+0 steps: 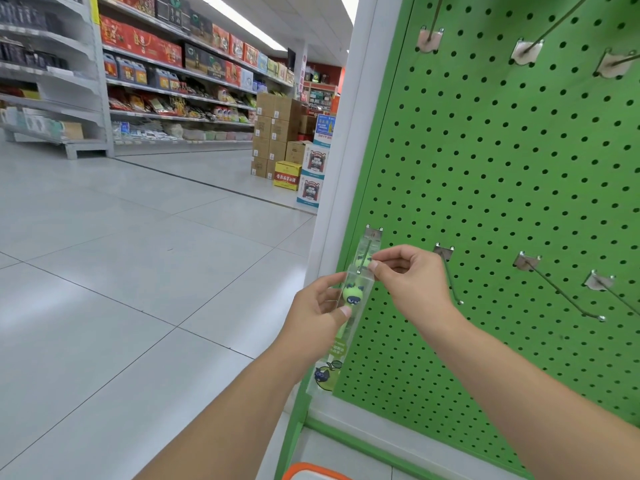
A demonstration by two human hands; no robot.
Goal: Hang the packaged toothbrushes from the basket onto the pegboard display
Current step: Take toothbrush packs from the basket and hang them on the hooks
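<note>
I see the packaged toothbrush (pixel 349 306) hanging upright against the lower-left corner of the green pegboard (pixel 502 174), a clear narrow pack with a green cartoon figure inside and a printed card at its foot. Its top sits on the leftmost hook (pixel 369 245) of the pegboard's lower row; the hook's rod passes through the upper end of the pack, though I cannot tell how far along the rod it has slid.

My left hand (pixel 317 311) grasps the pack at its middle, thumb across the front just below the green figure and fingers curled behind its left edge. My right hand (pixel 412 278) pinches the top right edge of the pack between thumb and forefinger, right beside the hook, with the other fingers curled in loosely.

To the right of that hook on the pegboard, three more hooks (pixel 557 289) of the same row stand bare, each angled out and down. Near the top of the pegboard another row of hooks (pixel 431 36) juts out, also bare. A white upright post (pixel 341 168) frames the pegboard's left edge, and a white ledge with green trim runs under it.

Below the pegboard, at the bottom edge of the view, I make out the orange rim of the basket (pixel 311 470); what is in it is out of view.

Left of the pegboard, pale floor tiles (pixel 121 254) stretch to store shelves (pixel 180 81) of boxed and bottled goods, with stacked cardboard cartons (pixel 273 133) standing at the aisle's end.
</note>
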